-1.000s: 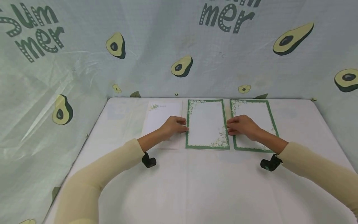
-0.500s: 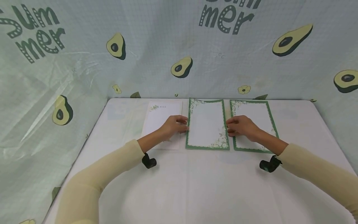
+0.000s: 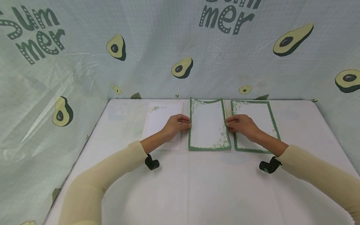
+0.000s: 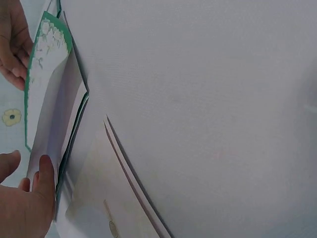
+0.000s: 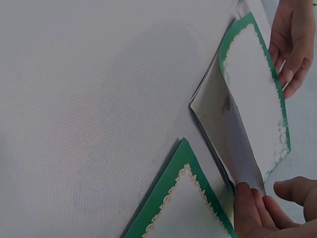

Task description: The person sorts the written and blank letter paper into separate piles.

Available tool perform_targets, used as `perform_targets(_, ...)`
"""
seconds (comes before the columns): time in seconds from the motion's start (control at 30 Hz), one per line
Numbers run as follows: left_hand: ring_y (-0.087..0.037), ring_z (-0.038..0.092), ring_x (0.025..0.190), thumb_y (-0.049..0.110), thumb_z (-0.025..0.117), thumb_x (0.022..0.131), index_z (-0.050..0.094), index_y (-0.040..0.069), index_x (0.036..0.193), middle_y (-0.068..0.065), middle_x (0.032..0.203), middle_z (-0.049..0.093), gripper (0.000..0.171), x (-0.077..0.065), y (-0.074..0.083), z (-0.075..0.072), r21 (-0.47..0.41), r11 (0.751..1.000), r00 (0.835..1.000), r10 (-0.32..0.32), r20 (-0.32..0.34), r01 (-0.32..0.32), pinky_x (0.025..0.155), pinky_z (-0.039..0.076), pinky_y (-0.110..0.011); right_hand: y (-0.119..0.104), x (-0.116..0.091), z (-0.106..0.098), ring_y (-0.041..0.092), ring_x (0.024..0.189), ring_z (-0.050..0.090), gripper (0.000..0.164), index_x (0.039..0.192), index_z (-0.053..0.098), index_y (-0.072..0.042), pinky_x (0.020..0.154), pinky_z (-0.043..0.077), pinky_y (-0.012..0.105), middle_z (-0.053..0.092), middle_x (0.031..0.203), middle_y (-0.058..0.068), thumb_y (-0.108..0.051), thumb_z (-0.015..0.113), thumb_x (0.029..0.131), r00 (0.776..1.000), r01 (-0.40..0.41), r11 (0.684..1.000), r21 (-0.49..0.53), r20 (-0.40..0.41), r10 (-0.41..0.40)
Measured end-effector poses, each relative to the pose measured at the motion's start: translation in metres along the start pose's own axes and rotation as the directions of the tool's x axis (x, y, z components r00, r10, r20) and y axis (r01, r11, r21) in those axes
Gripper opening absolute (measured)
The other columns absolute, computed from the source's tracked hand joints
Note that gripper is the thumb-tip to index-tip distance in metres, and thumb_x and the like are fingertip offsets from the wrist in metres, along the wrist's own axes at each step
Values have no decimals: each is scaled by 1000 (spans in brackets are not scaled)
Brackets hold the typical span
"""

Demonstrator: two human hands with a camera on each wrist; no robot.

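A sheet of paper point(image 3: 207, 125) with a green leafy border and white flowers is raised and bowed above the middle stack of paper point(image 4: 73, 136). My left hand point(image 3: 176, 126) holds its left edge, and my right hand point(image 3: 242, 125) holds the right edge. From the left wrist, my left hand point(image 4: 25, 203) shows its fingers against the underside of the sheet. In the right wrist view, the fingers of my right hand point(image 5: 270, 210) lie under the sheet's near edge, with the thumb on the other side. The sheet's underside is plain white.
On the left lies a stack of pale paper point(image 3: 163, 114) with a small floral print, partly under my left hand. Another green-bordered stack point(image 3: 254, 109) lies to the right, below my right forearm. A white cloth point(image 3: 208, 187) covers the table; an avocado-print sheet point(image 3: 152, 47) hangs behind.
The middle green-bordered sheet has come up off its stack, its edges now bowed and its far corners raised. Both hands have moved slightly inward with it.
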State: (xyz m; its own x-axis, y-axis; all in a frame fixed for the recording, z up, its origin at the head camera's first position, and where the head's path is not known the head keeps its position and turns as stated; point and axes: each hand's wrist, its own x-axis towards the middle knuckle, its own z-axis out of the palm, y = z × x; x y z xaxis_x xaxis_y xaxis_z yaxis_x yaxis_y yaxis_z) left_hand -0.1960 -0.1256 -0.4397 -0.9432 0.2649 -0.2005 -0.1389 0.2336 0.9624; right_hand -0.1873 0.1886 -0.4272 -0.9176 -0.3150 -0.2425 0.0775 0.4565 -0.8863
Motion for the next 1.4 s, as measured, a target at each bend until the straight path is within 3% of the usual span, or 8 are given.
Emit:
perform_targets(0.33, -14, 70, 89, -5, 67, 95, 61, -7, 118, -9, 98, 69, 23, 4, -3, 5, -179, 982, 997, -66, -42, 57, 88, 62, -33, 2, -1, 4, 36, 115, 67, 41, 138, 53, 10, 99, 57, 36, 58, 135, 30, -15, 57, 105, 1000, 13, 999, 40, -7, -13)
perform_targets(0.5, -13, 70, 89, -6, 67, 95, 60, -6, 118, -8, 97, 69, 25, 4, -5, 6, -196, 979, 997, -64, -49, 54, 86, 62, -31, 4, -1, 4, 32, 111, 69, 42, 137, 54, 9, 97, 58, 36, 60, 133, 30, -17, 59, 105, 999, 13, 999, 44, -31, -12)
perform_targets(0.73, -15, 71, 89, -6, 68, 94, 61, -6, 119, -12, 100, 72, 26, 1, -7, 8, -191, 979, 994, -82, -75, 66, 90, 61, -37, 10, 0, 10, 14, 96, 72, 38, 133, 59, 6, 88, 60, 28, 65, 128, 26, -17, 62, 103, 995, 6, 999, 36, -102, -2)
perform_targets(1.03, -13, 71, 83, -7, 69, 93, 62, -7, 123, -16, 101, 73, 31, -1, -11, 6, -205, 977, 990, -82, -113, 57, 83, 63, -32, 21, -2, 18, 1, 85, 69, 38, 133, 63, 2, 78, 59, 21, 71, 119, 24, -19, 66, 101, 969, 96, 995, 27, -233, -87)
perform_targets(1.27, -12, 71, 86, -7, 69, 93, 61, -2, 133, -22, 114, 71, 41, -1, -13, 5, -214, 975, 992, -74, -103, 51, 81, 63, -30, 28, -1, 23, -4, 87, 69, 44, 141, 55, 4, 81, 59, 18, 62, 132, 28, -12, 64, 102, 976, 82, 988, 130, -210, -54)
perform_targets(1.4, -13, 72, 87, -7, 68, 94, 63, -5, 129, -22, 114, 71, 35, 1, -13, 5, -232, 972, 993, -70, -99, 45, 81, 63, -29, 28, 0, 22, -4, 89, 68, 43, 141, 56, 5, 81, 59, 18, 62, 133, 28, -13, 64, 102, 977, 85, 990, 116, -204, -60)
